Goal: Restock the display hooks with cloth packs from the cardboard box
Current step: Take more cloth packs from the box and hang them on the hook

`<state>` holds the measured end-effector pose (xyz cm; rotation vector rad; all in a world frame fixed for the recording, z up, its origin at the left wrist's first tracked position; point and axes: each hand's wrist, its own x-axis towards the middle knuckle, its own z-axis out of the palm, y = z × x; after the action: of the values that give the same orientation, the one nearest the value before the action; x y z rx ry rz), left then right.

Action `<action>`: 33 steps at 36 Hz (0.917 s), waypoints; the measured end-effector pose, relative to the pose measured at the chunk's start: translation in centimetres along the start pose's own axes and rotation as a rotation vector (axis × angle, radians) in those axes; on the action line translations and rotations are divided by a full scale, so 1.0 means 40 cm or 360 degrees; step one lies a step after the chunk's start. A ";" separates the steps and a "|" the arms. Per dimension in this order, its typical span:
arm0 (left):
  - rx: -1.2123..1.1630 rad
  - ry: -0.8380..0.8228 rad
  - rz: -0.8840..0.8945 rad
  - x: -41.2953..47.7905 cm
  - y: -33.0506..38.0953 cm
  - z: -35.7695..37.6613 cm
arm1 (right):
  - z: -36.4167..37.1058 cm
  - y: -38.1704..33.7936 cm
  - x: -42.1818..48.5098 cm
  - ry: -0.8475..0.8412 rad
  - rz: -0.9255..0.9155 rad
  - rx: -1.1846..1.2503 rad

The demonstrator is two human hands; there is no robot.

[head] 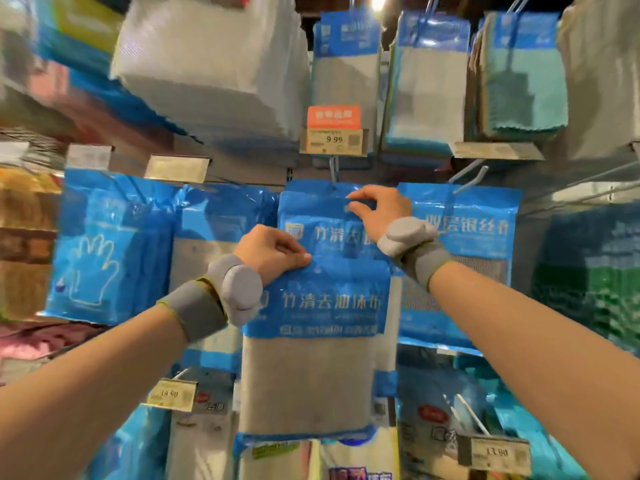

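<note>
We see left hand [273, 252] pinch top edge of front pack [311, 368] — right hand [377, 211] pinches header of hung pack [311, 209], just below hook [333, 173].

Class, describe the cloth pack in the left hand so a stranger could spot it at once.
Find the orange tag at top centre. Below it a hooked pack hangs, and the held pack overlaps its lower part. Unlike its neighbours, it is held up by the left hand alone.
</note>
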<state>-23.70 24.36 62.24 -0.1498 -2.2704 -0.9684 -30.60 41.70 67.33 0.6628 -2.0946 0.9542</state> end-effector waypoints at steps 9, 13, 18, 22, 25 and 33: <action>-0.0026 0.0049 -0.0032 0.064 0.001 -0.058 | 0.051 -0.049 0.133 0.0201 0.0013 0.0035; 0.0060 0.0085 0.0029 0.072 -0.005 -0.070 | 0.076 -0.056 0.159 0.0409 0.0073 0.0094; 0.0047 0.0027 0.0022 0.077 -0.013 -0.074 | 0.088 -0.061 0.179 0.0467 0.0114 0.0037; 0.0063 0.0016 0.0025 0.082 -0.020 -0.078 | 0.089 -0.059 0.217 0.0416 0.0185 -0.0071; 0.0056 0.0015 0.0016 0.084 -0.024 -0.079 | 0.091 -0.053 0.226 0.0419 0.0175 -0.0127; 0.0106 -0.0005 -0.0038 0.083 -0.043 -0.073 | 0.117 0.038 0.209 0.0030 -0.0141 -0.0778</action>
<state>-25.32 20.65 64.73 -0.0959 -2.3092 -0.9037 -38.58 37.65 71.10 0.4813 -2.1470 0.3700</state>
